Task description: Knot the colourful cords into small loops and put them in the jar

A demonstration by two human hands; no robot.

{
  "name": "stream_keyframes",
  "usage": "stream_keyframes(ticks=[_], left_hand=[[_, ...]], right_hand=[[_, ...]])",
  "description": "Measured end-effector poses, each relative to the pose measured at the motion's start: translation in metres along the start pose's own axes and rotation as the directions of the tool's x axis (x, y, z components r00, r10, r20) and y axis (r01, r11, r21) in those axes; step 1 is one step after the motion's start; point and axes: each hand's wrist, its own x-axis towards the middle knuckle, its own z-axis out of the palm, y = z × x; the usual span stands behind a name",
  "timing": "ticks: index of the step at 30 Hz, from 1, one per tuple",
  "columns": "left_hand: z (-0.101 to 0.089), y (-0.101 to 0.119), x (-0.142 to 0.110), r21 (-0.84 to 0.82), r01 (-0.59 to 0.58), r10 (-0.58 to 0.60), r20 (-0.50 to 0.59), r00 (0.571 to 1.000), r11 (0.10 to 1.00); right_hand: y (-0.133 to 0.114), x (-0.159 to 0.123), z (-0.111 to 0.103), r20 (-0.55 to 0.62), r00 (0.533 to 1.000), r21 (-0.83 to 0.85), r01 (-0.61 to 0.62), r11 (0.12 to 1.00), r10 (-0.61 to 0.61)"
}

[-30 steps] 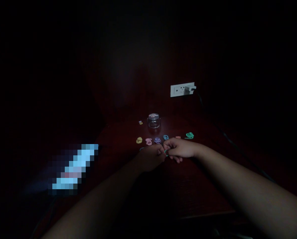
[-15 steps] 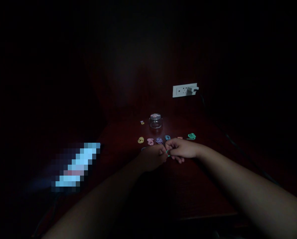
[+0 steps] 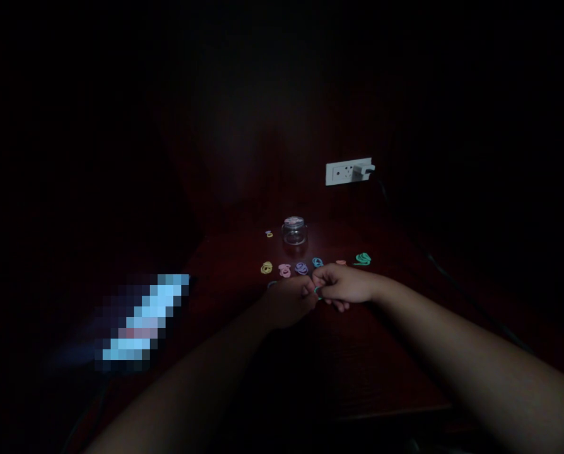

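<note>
My left hand [image 3: 295, 301] and my right hand [image 3: 346, 285] meet over the dark red table, both closed in a pinch on one small green hair tie [image 3: 318, 292]. Most of that tie is hidden by the fingers. Just beyond my hands runs a row of small piles of hair ties: yellow [image 3: 267, 268], pink [image 3: 284, 270], purple [image 3: 301, 268], blue [image 3: 317, 261], orange [image 3: 340, 262] and green [image 3: 363, 258]. My right hand partly covers the orange pile. A greyish hair tie [image 3: 272, 285] shows at the back of my left hand.
A clear lidded jar [image 3: 294, 232] stands behind the row, with a few loose hair ties [image 3: 269, 234] to its left. A wall socket [image 3: 349, 171] holds a plug with a cable. At the left lies a lit, pixelated screen [image 3: 144, 321]. The surroundings are very dark.
The view has shifted very slightly. Both hands stay together on the green hair tie, and less of it shows between the fingers now.
</note>
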Motion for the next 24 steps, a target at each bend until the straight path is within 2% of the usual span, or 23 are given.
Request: stream_keyframes(ticks=[24], left_hand=[[-0.0006,0.0083,-0.0045,0.010,0.008,-0.007,-0.043,0.999,1.000]], right_hand=[[0.0000,-0.0022,0.0037,-0.055,0.998,-0.092,-0.023,0.996,0.018]])
